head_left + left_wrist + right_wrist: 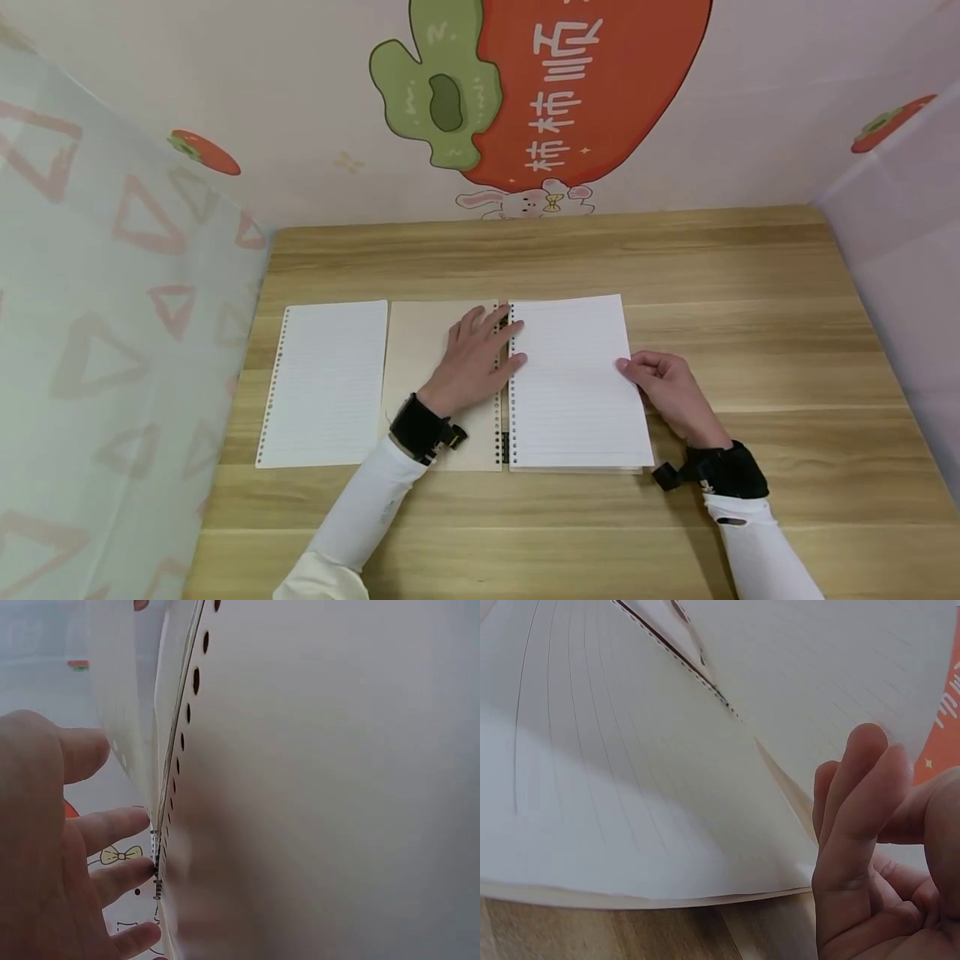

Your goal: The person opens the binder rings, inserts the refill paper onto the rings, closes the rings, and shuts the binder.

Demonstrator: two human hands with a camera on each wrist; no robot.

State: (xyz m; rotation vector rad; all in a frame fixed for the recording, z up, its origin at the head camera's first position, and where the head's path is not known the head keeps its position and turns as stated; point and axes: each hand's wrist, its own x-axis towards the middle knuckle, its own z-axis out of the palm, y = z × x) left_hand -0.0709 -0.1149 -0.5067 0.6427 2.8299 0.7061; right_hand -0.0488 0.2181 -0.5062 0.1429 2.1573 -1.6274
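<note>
An open loose-leaf notebook with a beige cover [417, 358] lies flat on the table. On its right half is a lined sheet [570, 400] with punched holes down its left side. My right hand [667, 392] pinches that sheet at its right edge, and in the right wrist view it curves up above the paper underneath. My left hand [468, 367] lies over the binding with fingers spread, its fingertips at the sheet's holed edge. Dark binder rings [157, 881] show beside those fingertips in the left wrist view. Part of the rings is hidden by the left hand.
Left of the notebook, a lined paper sheet or stack [324, 387] with holes on its left side lies against the cover. The wooden table [772, 333] ends at a patterned wall cloth [315, 158] at the back, with cloth on both sides.
</note>
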